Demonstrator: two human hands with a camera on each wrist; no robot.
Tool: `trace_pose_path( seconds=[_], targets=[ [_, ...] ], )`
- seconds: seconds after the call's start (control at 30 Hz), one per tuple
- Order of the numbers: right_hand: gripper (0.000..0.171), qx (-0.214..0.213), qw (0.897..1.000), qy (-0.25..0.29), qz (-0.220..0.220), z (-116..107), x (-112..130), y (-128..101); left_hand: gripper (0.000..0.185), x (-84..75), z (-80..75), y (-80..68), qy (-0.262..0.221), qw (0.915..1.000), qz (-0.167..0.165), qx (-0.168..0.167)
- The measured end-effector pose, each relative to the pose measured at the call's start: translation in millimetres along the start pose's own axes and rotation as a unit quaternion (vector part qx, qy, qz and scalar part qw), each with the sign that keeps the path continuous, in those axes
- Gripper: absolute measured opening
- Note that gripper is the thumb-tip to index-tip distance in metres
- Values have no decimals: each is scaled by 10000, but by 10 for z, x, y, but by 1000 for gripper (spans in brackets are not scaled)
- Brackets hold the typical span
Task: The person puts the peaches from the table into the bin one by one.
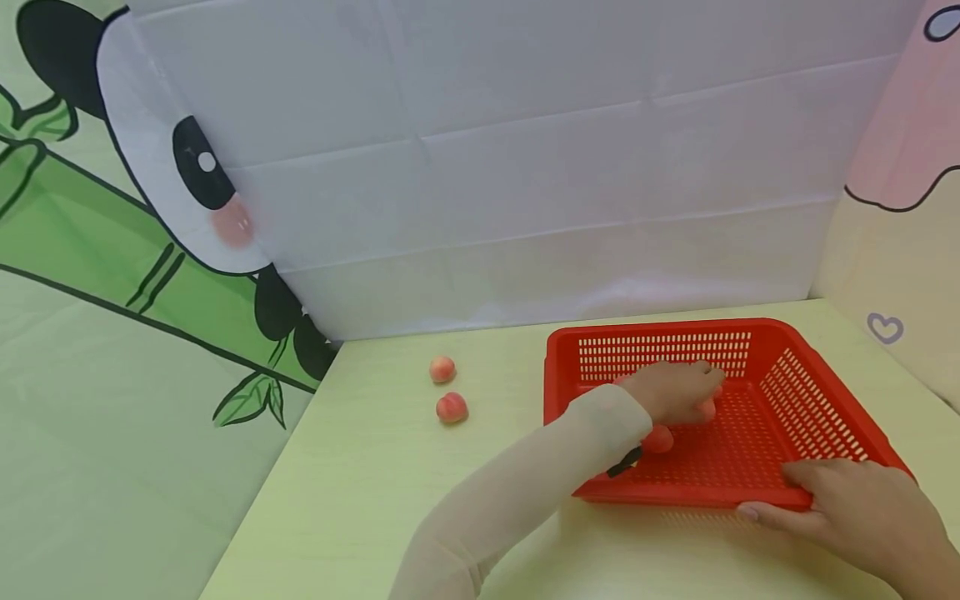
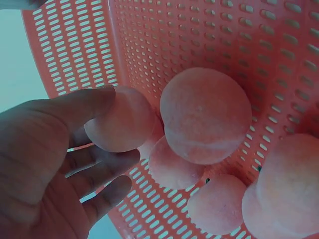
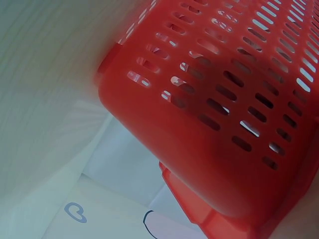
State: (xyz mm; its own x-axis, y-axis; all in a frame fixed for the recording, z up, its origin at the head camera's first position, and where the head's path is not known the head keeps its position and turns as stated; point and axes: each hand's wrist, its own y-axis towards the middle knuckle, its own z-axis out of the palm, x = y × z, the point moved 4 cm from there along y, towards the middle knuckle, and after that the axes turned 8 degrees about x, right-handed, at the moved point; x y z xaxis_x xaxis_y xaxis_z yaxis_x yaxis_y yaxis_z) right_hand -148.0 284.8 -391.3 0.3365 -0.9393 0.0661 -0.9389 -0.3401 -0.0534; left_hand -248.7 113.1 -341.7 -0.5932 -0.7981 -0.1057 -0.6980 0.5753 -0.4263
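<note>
A red plastic basket (image 1: 757, 442) with slotted walls stands on the table at the right. Reaching over its near left side, my left hand (image 1: 675, 392) is inside among several peaches. Between thumb and fingers it holds one peach (image 2: 122, 119) in the left wrist view, beside a larger-looking peach (image 2: 205, 115) and others on the basket's slotted floor. My right hand (image 1: 870, 512) grips the near right rim, thumb outside and fingers over the edge. From the right wrist, the outer corner of the basket (image 3: 164, 134) fills the view, and that hand is mostly hidden.
Two more peaches, one farther back (image 1: 442, 369) and one nearer (image 1: 452, 407), lie on the pale table (image 1: 360, 500) left of the basket. A white printed backdrop (image 1: 525, 208) rises behind the table, and a printed panel (image 1: 900, 275) stands at the right.
</note>
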Motion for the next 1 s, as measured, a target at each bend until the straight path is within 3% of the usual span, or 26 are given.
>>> trace_pose_path(
  seconds=[0.1, 0.13, 0.4, 0.73, 1.0],
  targets=[
    [68, -7, 10000, 0, -4, -5, 0, -5, 44, -46, 20, 9, 147, 9998, 102, 35],
    [68, -14, 10000, 1, -12, -8, 0, -6, 43, -66, 21, 12, 419, 9990, 145, 12],
    [60, -192, 9998, -3, -62, -33, 13, -34, 10, -134, 72, 39, 1011, 9948, -28, 71],
    [61, -139, 9999, 12, -42, -18, 1, -17, 21, -143, 132, 98, 1478, 9890, -82, 42],
    [61, -79, 10000, -25, -24, -4, 0, -11, 22, -136, 161, 125, 1501, 9886, -97, -18]
  ],
)
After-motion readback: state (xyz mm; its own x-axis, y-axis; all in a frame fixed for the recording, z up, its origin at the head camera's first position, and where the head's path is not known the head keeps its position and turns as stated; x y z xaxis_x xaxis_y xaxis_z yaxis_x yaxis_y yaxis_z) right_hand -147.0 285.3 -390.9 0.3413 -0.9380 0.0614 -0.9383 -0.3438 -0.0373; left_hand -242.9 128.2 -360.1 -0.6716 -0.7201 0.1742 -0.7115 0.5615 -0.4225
